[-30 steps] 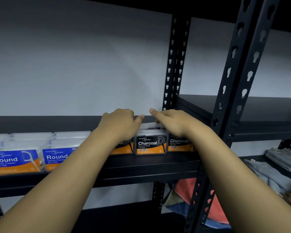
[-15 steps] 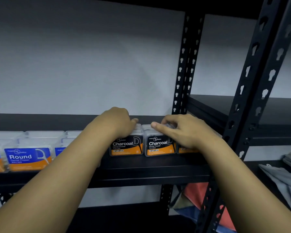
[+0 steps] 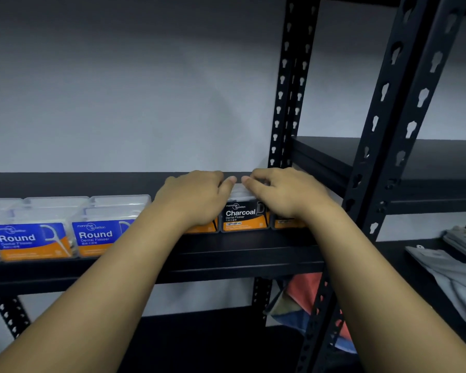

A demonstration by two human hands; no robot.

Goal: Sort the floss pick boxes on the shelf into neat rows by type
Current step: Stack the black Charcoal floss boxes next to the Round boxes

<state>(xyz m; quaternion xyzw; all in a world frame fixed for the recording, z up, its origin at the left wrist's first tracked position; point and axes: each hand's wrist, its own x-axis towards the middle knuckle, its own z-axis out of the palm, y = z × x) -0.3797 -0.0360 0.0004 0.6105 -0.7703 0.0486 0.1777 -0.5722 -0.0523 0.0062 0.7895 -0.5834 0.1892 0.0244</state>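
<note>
Handling: squaring small clear plastic boxes that look light and rigid; their smooth walls probably slide easily on the painted metal, so pressing on the lid tops and nudging from the sides seems the safest hold.
Left hand (image 3: 197, 196): centre of the frame, palm down and fingers curled loosely over the top of a Charcoal box (image 3: 202, 228) of which only an orange strip shows; whether it grips or merely rests cannot be told.
Right hand (image 3: 283, 193): just right of centre, fingers bent down over the lid of the middle Charcoal box (image 3: 244, 215), thumb tip nearly meeting the left thumb; it looks like a light press, not a full grasp.
Third Charcoal box (image 3: 288, 223): under the right wrist, mostly hidden, touching its neighbour.
Round boxes (image 3: 62, 235): lower left of the frame, blue labels facing out, in a row two deep, just beside the Charcoal group.
Shelf (image 3: 240, 254): black metal, front edge crossing the middle of the frame.
Folded cloth (image 3: 441, 267): lower right, on a neighbouring rack, well apart.
Judgement: the types appear already separated; what remains is lining up fronts.
</note>
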